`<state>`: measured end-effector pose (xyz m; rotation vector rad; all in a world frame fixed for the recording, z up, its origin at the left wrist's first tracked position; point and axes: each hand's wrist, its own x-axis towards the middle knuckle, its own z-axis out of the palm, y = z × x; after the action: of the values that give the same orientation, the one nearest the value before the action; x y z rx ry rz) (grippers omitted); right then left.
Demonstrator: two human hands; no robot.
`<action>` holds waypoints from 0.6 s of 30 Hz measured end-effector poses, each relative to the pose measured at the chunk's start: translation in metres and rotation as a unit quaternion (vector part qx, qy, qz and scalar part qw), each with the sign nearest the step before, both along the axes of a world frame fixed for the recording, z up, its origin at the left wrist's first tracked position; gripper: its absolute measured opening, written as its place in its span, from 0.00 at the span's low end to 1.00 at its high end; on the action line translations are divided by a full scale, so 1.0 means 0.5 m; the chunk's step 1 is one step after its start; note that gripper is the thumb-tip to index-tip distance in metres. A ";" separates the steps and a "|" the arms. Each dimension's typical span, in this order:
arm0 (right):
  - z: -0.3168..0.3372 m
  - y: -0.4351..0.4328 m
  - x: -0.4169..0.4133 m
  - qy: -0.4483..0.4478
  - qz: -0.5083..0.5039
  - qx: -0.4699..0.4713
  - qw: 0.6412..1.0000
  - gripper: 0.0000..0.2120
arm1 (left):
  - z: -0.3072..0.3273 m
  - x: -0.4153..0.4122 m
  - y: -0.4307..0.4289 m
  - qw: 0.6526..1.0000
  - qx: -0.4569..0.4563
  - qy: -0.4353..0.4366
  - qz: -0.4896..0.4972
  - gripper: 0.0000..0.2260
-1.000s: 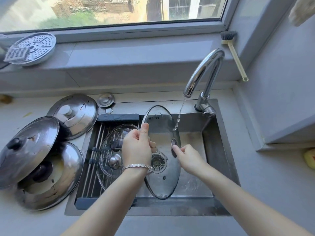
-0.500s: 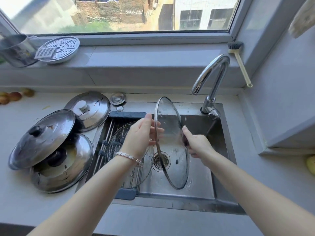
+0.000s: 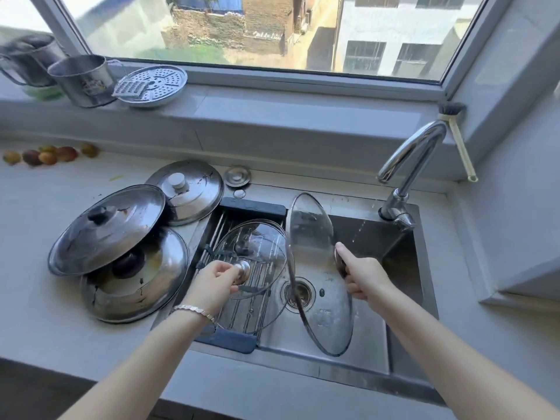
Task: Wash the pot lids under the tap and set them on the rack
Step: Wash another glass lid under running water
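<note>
Hold the wet glass lid (image 3: 312,237) by its knob (image 3: 340,261): slippery, easy to break. Gripping it with right grip (image 3: 365,275), smaller lid (image 3: 251,244) with left grip (image 3: 216,283).

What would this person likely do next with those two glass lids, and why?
Probably slide the smaller glass lid aside on the rack. The left hand grips its knob, and it covers much of the rack, while the right hand holds the large glass lid on edge over the sink, seemingly needing a spot.
</note>
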<state>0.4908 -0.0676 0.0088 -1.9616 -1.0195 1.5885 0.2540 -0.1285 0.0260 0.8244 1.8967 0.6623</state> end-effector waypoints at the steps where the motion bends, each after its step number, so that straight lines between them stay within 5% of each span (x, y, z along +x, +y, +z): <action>1: 0.005 0.001 -0.012 -0.034 0.029 0.018 0.999 0.24 | -0.008 -0.019 -0.001 1.000 -0.008 0.009 -0.005 0.06; 6: 0.043 0.011 -0.106 -0.215 0.201 0.108 0.950 0.27 | -0.038 -0.117 0.002 0.999 -0.031 0.027 -0.014 0.03; 12: 0.038 0.070 -0.270 -0.440 0.355 0.114 0.817 0.25 | -0.077 -0.221 0.016 0.996 -0.048 0.034 -0.064 0.03; 18: -0.035 0.119 -0.408 -0.531 0.454 0.100 0.708 0.15 | -0.109 -0.273 0.040 0.993 -0.051 0.009 -0.103 0.04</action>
<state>0.2870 -0.0079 -0.0085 -2.2910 -2.7810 0.3283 0.1173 -0.1085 -0.0285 0.9481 1.8151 0.4293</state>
